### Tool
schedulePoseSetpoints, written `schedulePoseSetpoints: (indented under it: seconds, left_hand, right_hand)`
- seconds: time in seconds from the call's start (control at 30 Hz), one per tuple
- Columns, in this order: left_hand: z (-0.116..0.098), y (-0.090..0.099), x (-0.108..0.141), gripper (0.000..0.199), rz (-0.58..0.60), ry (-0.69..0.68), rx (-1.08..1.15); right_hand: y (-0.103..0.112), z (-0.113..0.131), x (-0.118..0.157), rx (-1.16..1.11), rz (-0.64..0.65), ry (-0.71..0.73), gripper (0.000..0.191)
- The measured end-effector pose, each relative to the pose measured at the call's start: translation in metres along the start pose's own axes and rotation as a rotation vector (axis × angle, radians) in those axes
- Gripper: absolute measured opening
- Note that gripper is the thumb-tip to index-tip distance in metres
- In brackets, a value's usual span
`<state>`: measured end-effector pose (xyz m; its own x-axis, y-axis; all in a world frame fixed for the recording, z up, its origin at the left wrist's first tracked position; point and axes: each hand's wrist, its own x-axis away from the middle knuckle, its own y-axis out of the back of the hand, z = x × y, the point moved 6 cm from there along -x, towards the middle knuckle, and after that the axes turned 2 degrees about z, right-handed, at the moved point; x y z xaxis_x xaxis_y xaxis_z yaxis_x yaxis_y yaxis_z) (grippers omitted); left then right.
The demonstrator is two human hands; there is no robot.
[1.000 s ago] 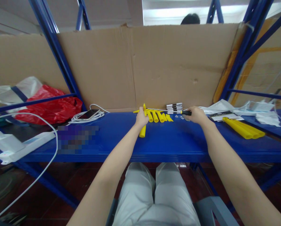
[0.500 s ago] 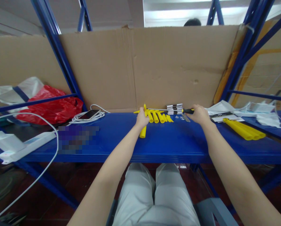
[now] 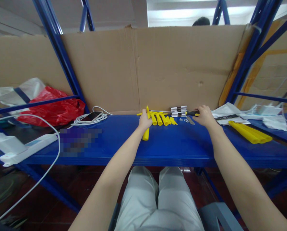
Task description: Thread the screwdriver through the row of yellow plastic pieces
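Two hands, one screwdriver and one gripped yellow tubular part at the worktop. The screwdriver has a black-and-yellow handle; its long, thin metal shaft runs sideways to the yellow part. The left hand clasps that part; the right hand grips the handle's end, both arms outstretched.
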<state>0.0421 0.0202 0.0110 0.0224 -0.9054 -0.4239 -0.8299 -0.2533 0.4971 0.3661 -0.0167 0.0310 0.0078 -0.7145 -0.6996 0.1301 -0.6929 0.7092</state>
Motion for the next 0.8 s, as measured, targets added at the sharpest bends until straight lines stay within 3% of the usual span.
schedulePoseSetpoints:
  seconds: [0.37,0.57,0.8]
  left_hand:
    - [-0.003,0.001,0.001,0.042,0.001,-0.018,-0.037]
    - [0.000,0.002,0.000,0.044,0.002,0.019,-0.053]
    - [0.000,-0.001,0.000,0.045,0.014,0.002,-0.031]
  right_hand:
    - [-0.003,-0.003,0.003,0.017,0.102,-0.135,0.025]
    - [-0.009,0.000,0.000,-0.033,0.076,-0.013,0.029]
    - [-0.009,0.000,0.002,0.057,0.097,-0.020,0.038]
